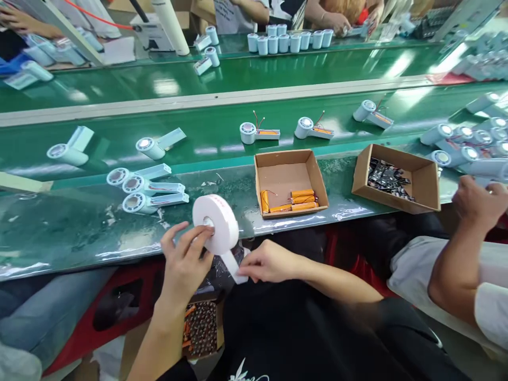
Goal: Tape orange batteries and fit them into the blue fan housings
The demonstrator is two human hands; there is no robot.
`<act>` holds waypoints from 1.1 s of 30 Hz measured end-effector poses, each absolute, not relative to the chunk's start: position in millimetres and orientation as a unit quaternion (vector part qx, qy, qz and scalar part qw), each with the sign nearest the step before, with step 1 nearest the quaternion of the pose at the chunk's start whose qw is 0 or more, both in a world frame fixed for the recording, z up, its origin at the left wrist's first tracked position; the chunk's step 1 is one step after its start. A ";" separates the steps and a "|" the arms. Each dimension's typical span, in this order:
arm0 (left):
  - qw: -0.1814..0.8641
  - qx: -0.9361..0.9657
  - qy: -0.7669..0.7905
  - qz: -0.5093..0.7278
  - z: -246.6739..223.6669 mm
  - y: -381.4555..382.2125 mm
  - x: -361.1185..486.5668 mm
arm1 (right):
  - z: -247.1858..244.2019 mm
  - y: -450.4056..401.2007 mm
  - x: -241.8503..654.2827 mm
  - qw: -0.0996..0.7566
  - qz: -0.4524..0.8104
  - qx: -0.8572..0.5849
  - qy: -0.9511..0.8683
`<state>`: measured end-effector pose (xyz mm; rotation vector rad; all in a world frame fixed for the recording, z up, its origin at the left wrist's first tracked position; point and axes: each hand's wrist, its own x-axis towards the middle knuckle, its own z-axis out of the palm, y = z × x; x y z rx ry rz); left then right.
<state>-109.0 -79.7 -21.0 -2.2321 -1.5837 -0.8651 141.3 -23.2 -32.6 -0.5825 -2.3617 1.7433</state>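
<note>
My left hand grips a wide roll of white tape at its core, tilted above the front edge of the bench. From the underside of the roll hangs a loose strip of tape. The end of that strip is pinched between the thumb and fingers of my right hand. Just left of the roll, several light-blue fan housings lie side by side on the bench. Beyond my right hand stands a cardboard box holding several orange battery packs.
A second cardboard box holds small dark parts. Beside it, a co-worker's hand is near a cluster of blue housings. More housings are spaced along the green belt. Below the bench sits a box of small round brown pieces.
</note>
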 end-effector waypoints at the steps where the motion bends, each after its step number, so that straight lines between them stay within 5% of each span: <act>1: 0.140 -0.762 -0.552 -0.308 -23.3 -81.9 -112.8 | -33.0 -25.1 140.8 0.039 0.538 -0.169 -0.825; 4: 0.137 -0.729 -0.586 -0.327 -34.3 -87.4 -125.5 | -19.9 -7.8 160.2 -0.051 0.401 -0.140 -0.904; 9: 0.112 -0.733 -0.591 -0.320 -49.0 -93.5 -115.0 | 16.8 82.5 216.7 0.004 0.205 -0.346 -0.915; 15: 0.066 -0.754 -0.574 -0.312 -57.0 -91.8 -87.5 | 7.7 146.6 231.4 -0.179 0.144 -0.348 -0.909; 33: 0.045 -0.771 -0.572 -0.277 -49.3 -88.8 -75.3 | -13.3 148.7 224.2 -0.087 0.049 -0.471 -0.877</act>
